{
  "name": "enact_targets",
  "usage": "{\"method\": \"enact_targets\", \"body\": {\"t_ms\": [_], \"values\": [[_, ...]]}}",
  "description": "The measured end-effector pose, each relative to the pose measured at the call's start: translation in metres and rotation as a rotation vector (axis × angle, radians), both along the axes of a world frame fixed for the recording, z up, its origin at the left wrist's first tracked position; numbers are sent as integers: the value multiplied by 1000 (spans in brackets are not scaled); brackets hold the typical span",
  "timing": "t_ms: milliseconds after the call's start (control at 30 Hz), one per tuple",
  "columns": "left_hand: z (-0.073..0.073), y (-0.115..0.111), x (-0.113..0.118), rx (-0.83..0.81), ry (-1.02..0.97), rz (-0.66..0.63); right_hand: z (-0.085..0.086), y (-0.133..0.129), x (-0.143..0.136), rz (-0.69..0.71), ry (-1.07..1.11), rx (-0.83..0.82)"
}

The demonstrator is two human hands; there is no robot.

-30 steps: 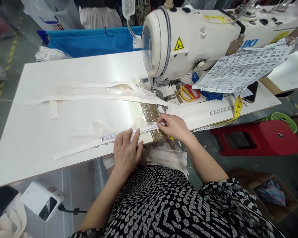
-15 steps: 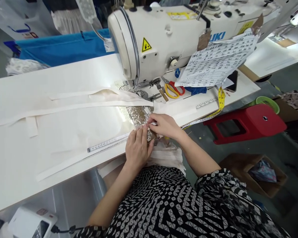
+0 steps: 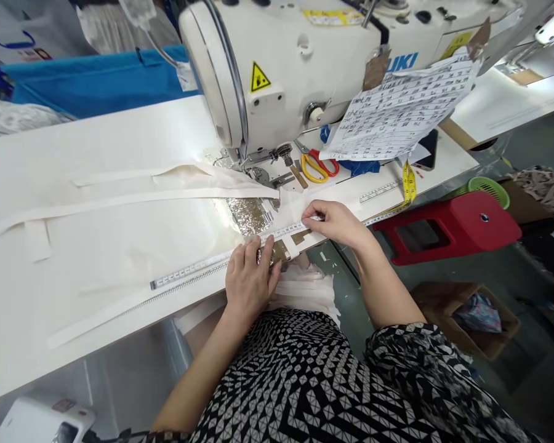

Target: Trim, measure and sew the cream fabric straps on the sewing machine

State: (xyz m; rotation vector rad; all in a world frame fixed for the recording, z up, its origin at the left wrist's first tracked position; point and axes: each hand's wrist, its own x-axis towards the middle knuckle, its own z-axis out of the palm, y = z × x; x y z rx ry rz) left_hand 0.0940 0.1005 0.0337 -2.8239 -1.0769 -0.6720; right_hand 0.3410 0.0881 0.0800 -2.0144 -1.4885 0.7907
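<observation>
A white tape measure [image 3: 189, 269] runs along the front part of the white table, its dark end at the left. My left hand [image 3: 250, 277] lies over it with fingers stretched out, pressing it down beside the shiny brown-taped patch [image 3: 249, 215]. Farther right, my right hand [image 3: 337, 224] pinches the same tape measure between thumb and fingers near the table edge. Just in front of the tape is a line of fine dark ticks [image 3: 180, 290]. Long pale fabric strips [image 3: 157, 198] stretch from the left to the sewing machine's [image 3: 277, 74] needle area.
Scissors [image 3: 321, 166] with red and yellow handles lie right of the needle area. A written paper sheet [image 3: 401, 107] hangs from the machine, and a phone [image 3: 428, 151] lies behind it. To the right below stand a red stool [image 3: 471, 221] and a cardboard box [image 3: 431, 307].
My right hand has moved right along the tape measure, away from my left hand, and more of the tape shows between them. The view has shifted slightly.
</observation>
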Motion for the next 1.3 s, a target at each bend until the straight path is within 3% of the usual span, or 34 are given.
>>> {"method": "enact_targets", "body": {"t_ms": [467, 1300], "values": [[5, 2, -3, 93, 6, -6, -1, 0, -5, 7, -12, 43], [9, 2, -7, 55, 16, -12, 2, 0, -15, 13, -101, 49]]}}
